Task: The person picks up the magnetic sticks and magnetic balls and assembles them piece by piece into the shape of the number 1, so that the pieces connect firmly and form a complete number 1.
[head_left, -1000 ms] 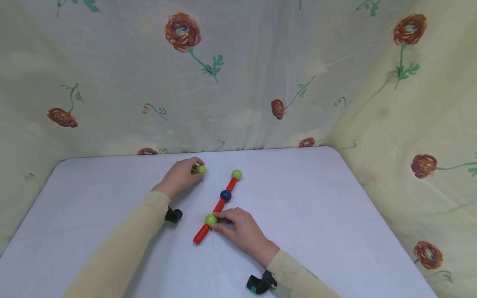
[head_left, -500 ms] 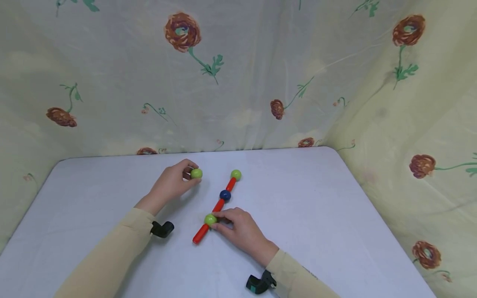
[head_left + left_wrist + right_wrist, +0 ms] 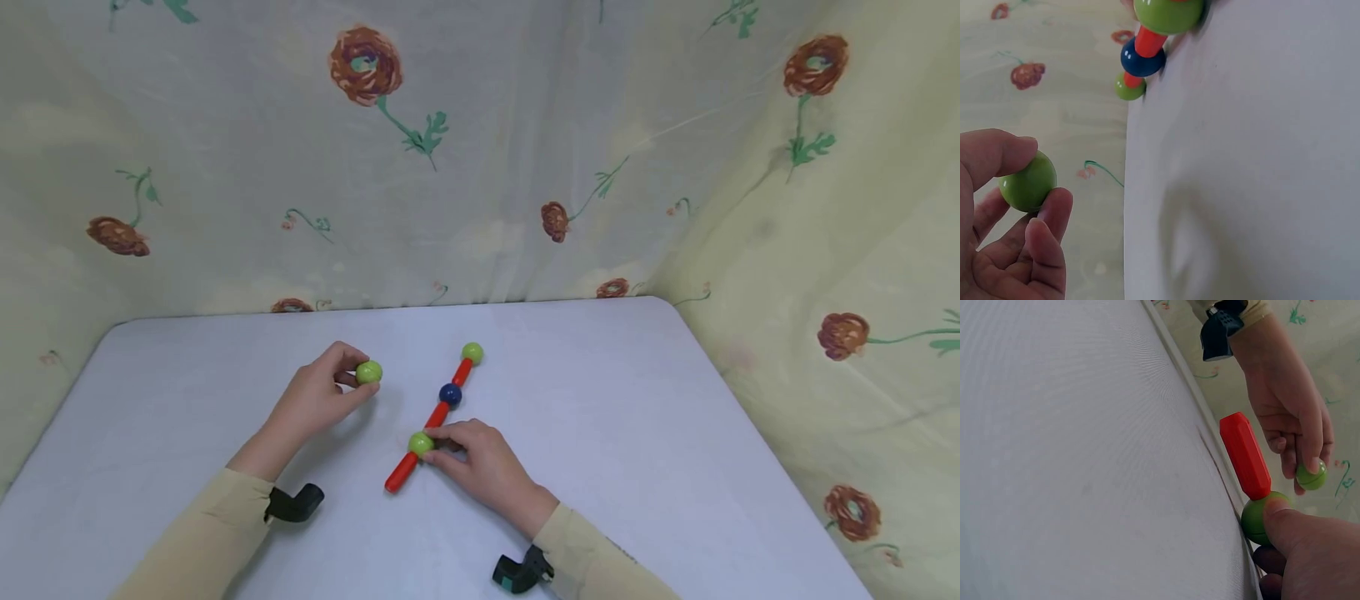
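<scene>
My left hand (image 3: pixel 318 398) pinches a loose green ball (image 3: pixel 369 372) between thumb and fingers, held above the table; the left wrist view shows the same green ball (image 3: pixel 1029 181) close up. My right hand (image 3: pixel 487 467) pinches another green ball (image 3: pixel 421 444), which is part of a straight chain lying on the table. From the near end the chain runs red rod (image 3: pixel 401 472), pinched green ball, red rod (image 3: pixel 437 414), blue ball (image 3: pixel 450 394), red rod (image 3: pixel 462 372) and a green ball (image 3: pixel 472 353) at the far end. In the right wrist view the near red rod (image 3: pixel 1245 455) looks faceted.
A white-covered table (image 3: pixel 637 417) lies under both hands. Behind it and on the right hangs a pale flowered curtain (image 3: pixel 480 167). Each wrist carries a small black camera, the left one (image 3: pixel 296 503) close above the table and the right one (image 3: pixel 522 570) near the front.
My left hand has drawn back toward me and to the left, carrying its green ball away from the chain's far end. The right hand and the chain have stayed nearly still.
</scene>
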Available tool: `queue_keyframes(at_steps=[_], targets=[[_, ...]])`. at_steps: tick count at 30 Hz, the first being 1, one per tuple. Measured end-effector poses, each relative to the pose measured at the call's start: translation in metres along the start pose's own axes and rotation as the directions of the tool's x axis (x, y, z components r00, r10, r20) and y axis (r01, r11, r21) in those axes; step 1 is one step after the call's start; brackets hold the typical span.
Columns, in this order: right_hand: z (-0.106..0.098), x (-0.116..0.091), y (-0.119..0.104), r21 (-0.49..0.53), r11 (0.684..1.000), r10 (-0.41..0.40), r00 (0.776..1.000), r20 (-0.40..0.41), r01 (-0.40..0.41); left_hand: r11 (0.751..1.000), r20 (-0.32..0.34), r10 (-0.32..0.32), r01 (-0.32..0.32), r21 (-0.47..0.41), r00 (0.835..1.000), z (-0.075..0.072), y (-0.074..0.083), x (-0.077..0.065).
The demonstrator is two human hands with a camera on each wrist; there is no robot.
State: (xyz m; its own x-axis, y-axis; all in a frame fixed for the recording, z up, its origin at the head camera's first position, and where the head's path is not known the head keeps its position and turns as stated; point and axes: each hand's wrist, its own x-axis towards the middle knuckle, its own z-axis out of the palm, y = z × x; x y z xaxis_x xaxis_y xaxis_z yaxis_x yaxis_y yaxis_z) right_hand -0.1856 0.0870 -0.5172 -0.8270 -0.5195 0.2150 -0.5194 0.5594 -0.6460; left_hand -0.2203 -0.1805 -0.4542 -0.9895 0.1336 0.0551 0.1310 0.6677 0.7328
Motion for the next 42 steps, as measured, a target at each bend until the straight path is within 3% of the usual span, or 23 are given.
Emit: queue_keyframes(at_steps=[9, 16, 27, 33, 42], targets=[[0.002, 0.000, -0.002, -0.012, 1.000, 0.009, 1.000, 0.000, -0.009, 0.993, -0.011, -0.063, 0.061, -0.103, 0.998, -0.003, -0.010, -0.039], [0.001, 0.001, 0.000, -0.020, 1.000, 0.003, 1.000, -0.009, -0.003, 0.982, -0.004, -0.104, 0.102, -0.162, 0.995, 0.003, -0.020, -0.060], [0.002, 0.001, 0.001, -0.009, 1.000, -0.011, 1.000, -0.006, 0.011, 0.945, 0.012, -0.161, 0.158, -0.285, 0.987, 0.014, -0.023, -0.096], [0.002, 0.001, 0.002, -0.012, 1.000, -0.017, 1.000, -0.014, 0.017, 0.926, 0.030, -0.171, 0.170, -0.338, 0.985, 0.022, -0.029, -0.106], [0.002, 0.001, 0.002, -0.006, 1.000, -0.028, 0.999, -0.015, 0.028, 0.929, 0.037, -0.149, 0.153, -0.338, 0.988, 0.028, -0.032, -0.109]])
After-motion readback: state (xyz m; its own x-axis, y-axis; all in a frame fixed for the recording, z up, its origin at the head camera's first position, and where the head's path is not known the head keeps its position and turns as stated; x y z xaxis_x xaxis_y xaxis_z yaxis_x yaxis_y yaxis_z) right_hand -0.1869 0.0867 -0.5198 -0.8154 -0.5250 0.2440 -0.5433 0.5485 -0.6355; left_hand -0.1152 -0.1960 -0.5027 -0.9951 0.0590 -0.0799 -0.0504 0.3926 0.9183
